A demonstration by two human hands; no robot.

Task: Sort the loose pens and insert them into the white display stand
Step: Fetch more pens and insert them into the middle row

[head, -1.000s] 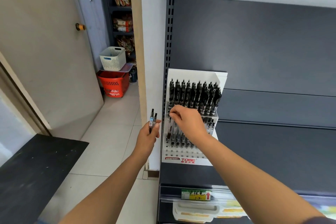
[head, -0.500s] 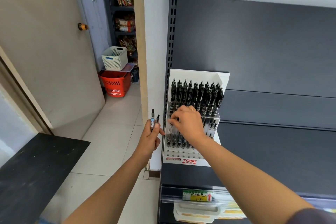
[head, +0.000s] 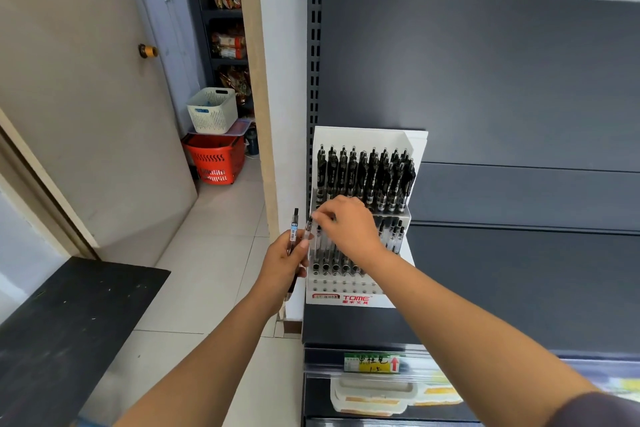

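The white display stand (head: 417, 149) sits on the dark shelf (head: 519, 288) against the back panel. Black pens (head: 363, 177) fill its upper row, and several clear-barrelled pens (head: 334, 255) stand in the lower row. My left hand (head: 282, 265) grips loose pens (head: 294, 229) upright just left of the stand. My right hand (head: 349, 230) is in front of the lower row, hiding part of it. Its fingertips pinch the top of a clear pen (head: 309, 225) that stands beside my left thumb.
A slotted shelf upright (head: 314, 80) runs up left of the stand. A price label strip (head: 372, 362) fronts the shelf edge. To the left are a tiled floor, a red basket (head: 211, 159) with a white basket (head: 213, 109) on it, and a black surface (head: 62, 322).
My right hand has moved left from the stand's lower row to the pens in my left hand. My left hand has come slightly closer to the stand.
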